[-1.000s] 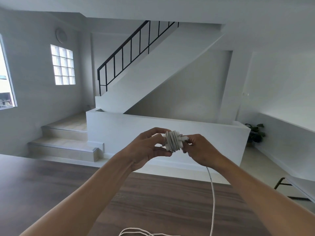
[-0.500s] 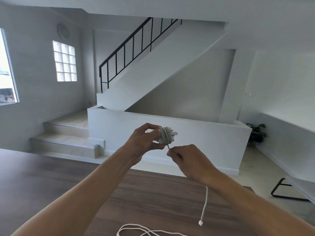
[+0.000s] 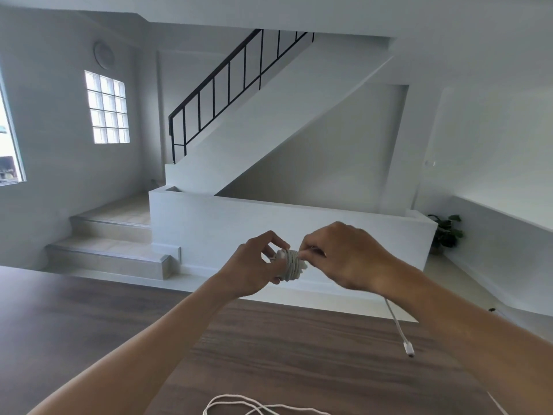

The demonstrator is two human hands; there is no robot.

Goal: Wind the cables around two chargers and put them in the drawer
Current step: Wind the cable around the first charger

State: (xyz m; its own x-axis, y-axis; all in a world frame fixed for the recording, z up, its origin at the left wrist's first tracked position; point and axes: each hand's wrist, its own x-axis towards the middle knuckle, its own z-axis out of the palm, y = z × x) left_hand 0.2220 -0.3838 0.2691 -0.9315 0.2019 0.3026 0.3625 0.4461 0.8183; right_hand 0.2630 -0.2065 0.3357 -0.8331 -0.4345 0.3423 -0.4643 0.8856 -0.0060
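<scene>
A white-walled room in soft daylight: a staircase [image 3: 269, 121] with a black railing [image 3: 227, 82] climbs toward the upper right above a low white wall [image 3: 269, 232]. A glass-block window [image 3: 107, 107] glows at left, a round clock [image 3: 103, 54] above it. Tiled steps [image 3: 110, 250] lead up behind a dark wooden table [image 3: 74, 319]. A potted plant [image 3: 446, 233] stands at right.
</scene>
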